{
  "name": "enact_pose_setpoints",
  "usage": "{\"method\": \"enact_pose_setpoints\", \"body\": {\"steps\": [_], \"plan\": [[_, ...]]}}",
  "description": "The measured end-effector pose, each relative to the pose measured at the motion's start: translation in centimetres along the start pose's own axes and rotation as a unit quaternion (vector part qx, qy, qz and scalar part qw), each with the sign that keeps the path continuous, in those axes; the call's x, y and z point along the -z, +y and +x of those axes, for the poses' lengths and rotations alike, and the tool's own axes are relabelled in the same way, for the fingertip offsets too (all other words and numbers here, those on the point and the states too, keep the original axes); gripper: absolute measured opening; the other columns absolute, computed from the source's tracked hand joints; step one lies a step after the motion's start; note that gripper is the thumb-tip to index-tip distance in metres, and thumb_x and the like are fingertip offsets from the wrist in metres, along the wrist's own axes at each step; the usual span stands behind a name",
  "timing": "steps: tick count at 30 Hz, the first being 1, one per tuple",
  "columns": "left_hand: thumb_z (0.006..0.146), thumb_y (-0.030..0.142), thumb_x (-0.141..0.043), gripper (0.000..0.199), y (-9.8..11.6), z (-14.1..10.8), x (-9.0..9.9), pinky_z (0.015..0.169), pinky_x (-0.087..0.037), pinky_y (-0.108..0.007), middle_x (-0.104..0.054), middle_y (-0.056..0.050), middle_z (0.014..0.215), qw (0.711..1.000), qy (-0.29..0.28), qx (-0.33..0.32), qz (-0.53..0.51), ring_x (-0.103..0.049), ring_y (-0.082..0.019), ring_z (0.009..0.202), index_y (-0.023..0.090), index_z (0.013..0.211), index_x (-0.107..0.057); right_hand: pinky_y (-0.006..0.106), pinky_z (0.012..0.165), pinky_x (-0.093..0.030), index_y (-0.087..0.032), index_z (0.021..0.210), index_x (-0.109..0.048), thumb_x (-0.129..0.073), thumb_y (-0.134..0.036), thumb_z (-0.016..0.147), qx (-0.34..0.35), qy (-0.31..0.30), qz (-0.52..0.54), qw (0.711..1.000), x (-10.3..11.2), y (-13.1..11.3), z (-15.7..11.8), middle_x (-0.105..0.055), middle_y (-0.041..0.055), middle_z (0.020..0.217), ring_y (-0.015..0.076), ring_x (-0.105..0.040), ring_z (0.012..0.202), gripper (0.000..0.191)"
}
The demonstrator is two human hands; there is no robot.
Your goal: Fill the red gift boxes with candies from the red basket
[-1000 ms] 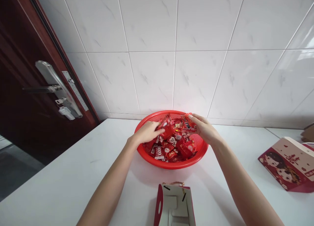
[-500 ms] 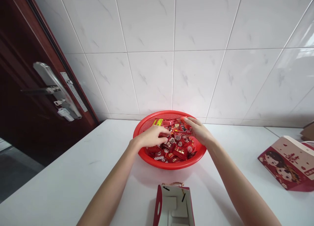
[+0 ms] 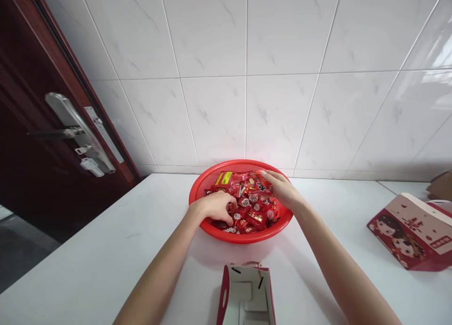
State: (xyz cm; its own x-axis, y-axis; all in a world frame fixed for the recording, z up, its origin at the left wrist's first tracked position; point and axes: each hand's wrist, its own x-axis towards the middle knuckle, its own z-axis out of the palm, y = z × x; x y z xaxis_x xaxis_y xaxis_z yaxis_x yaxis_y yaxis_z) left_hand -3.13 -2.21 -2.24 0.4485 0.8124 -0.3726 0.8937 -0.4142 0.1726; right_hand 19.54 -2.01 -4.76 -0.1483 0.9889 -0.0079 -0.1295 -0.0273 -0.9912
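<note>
A red perforated plastic basket [image 3: 243, 238] holds many red wrapped candies [image 3: 256, 217]. My left hand [image 3: 217, 206] reaches over its left side, fingers bent and apart, with fingertips down among the candies and nothing visible in its grasp. At the right side, my right hand [image 3: 282, 188] has its fingers closed on a red snack packet [image 3: 260, 185] with dark lettering. Part of that packet is hidden by the hand. A small red-and-yellow packet [image 3: 223, 179] lies behind my left hand. In front of the basket stands an open-topped gift box [image 3: 249, 292] with a rope handle.
A printed red-and-pink gift box [image 3: 411, 235] lies at the right on the white tabletop [image 3: 141, 249], with a brown item [image 3: 440, 186] behind it. The tiled wall [image 3: 219, 118] rises behind the basket. A dark red door [image 3: 42, 108] with keys in its lock stands at the left.
My left hand has moved left and down into the candies, uncovering the red-and-yellow packet. My right hand and its packet have shifted slightly left and lower. The view has turned a little.
</note>
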Motion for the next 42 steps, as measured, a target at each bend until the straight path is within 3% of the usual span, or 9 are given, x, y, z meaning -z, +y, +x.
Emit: {"method": "enact_pose_setpoints", "body": {"steps": [5,9,13,17,22,25,29,37,42], "plan": [[0.088,0.051,-0.063,0.03,0.6,0.0,0.0,0.067,-0.043,-0.029,-0.073,-0.003,0.073,0.999,0.011,0.004,0.033,-0.07,-0.023,0.08,0.024,0.084,-0.078,0.027,0.053,-0.061,-0.022,0.101,-0.072,-0.069,-0.045,0.09,-0.015,0.003,-0.003,1.0,-0.4,-0.5,-0.2,-0.069,0.007,0.108,0.022,-0.071,0.088,0.026],[0.076,0.041,-0.077,0.024,1.7,0.4,0.0,0.066,-0.043,-0.031,-0.076,-0.009,0.089,0.993,0.008,0.017,0.113,-0.071,-0.03,0.094,0.02,0.089,-0.075,0.028,0.053,-0.062,-0.021,0.097,-0.07,-0.067,-0.042,0.092,-0.011,0.0,-0.007,1.0,-0.6,-0.6,-0.2,-0.068,0.0064,0.106,0.0208,-0.07,0.085,0.022],[0.076,0.044,-0.077,0.032,2.7,0.7,0.0,0.07,-0.048,-0.033,-0.077,-0.012,0.097,0.984,-0.014,-0.047,0.169,-0.071,-0.031,0.092,0.018,0.095,-0.071,0.027,0.052,-0.061,-0.021,0.093,-0.069,-0.068,-0.042,0.091,-0.011,-0.002,-0.005,1.0,-0.6,-0.4,-0.1,-0.069,0.0061,0.101,0.0209,-0.071,0.083,0.022],[0.081,0.05,-0.072,0.036,3.1,1.3,-0.4,0.072,-0.05,-0.036,-0.076,-0.013,0.1,0.983,-0.053,-0.063,0.167,-0.072,-0.032,0.088,0.018,0.097,-0.07,0.029,0.053,-0.062,-0.021,0.099,-0.071,-0.07,-0.044,0.09,-0.012,-0.01,-0.004,1.0,-0.6,-0.5,-0.2,-0.07,0.0061,0.099,0.0195,-0.071,0.076,0.025],[0.083,0.034,-0.067,0.019,2.7,2.2,0.3,0.066,-0.049,-0.034,-0.075,-0.013,0.099,0.987,-0.092,-0.083,0.104,-0.071,-0.031,0.084,0.018,0.093,-0.071,0.028,0.051,-0.062,-0.02,0.093,-0.069,-0.07,-0.041,0.09,-0.021,0.002,0.005,1.0,-0.7,-0.7,-0.3,-0.068,0.0063,0.097,0.0214,-0.072,0.082,0.021],[0.091,0.03,-0.056,0.025,1.7,2.8,1.5,0.07,-0.051,-0.029,-0.076,-0.009,0.108,0.989,-0.092,-0.098,0.064,-0.071,-0.025,0.09,0.019,0.108,-0.07,0.028,0.053,-0.064,-0.02,0.091,-0.068,-0.068,-0.04,0.092,-0.019,0.007,0.015,1.0,-0.6,-0.7,-0.3,-0.067,0.0064,0.099,0.0214,-0.071,0.085,0.019],[0.089,0.027,-0.062,0.045,0.1,3.4,2.9,0.09,-0.05,-0.024,-0.068,-0.007,0.135,0.992,-0.062,-0.106,0.002,-0.065,-0.022,0.116,0.02,0.133,-0.062,0.027,0.052,-0.063,-0.02,0.093,-0.068,-0.064,-0.038,0.094,-0.016,-0.002,0.019,1.0,-0.5,-0.7,-0.1,-0.066,0.0068,0.102,0.0197,-0.071,0.082,0.018],[0.071,0.001,-0.056,0.048,0.6,2.6,3.0,0.061,-0.046,-0.029,-0.075,-0.01,0.103,0.995,-0.028,-0.047,0.078,-0.069,-0.025,0.084,0.018,0.111,-0.076,0.026,0.051,-0.062,-0.02,0.096,-0.07,-0.068,-0.04,0.092,-0.02,0.008,0.011,1.0,-0.4,-0.6,0.0,-0.068,0.0072,0.104,0.0192,-0.071,0.08,0.021],[0.077,0.016,-0.064,0.019,2.8,2.6,1.5,0.058,-0.045,-0.03,-0.074,-0.004,0.082,0.989,-0.066,-0.101,0.086,-0.064,-0.022,0.068,0.021,0.091,-0.076,0.028,0.053,-0.063,-0.02,0.1,-0.072,-0.071,-0.041,0.09,-0.011,0.013,0.009,1.0,-0.5,-0.6,-0.1,-0.069,0.0076,0.108,0.0202,-0.071,0.085,0.023]]}}
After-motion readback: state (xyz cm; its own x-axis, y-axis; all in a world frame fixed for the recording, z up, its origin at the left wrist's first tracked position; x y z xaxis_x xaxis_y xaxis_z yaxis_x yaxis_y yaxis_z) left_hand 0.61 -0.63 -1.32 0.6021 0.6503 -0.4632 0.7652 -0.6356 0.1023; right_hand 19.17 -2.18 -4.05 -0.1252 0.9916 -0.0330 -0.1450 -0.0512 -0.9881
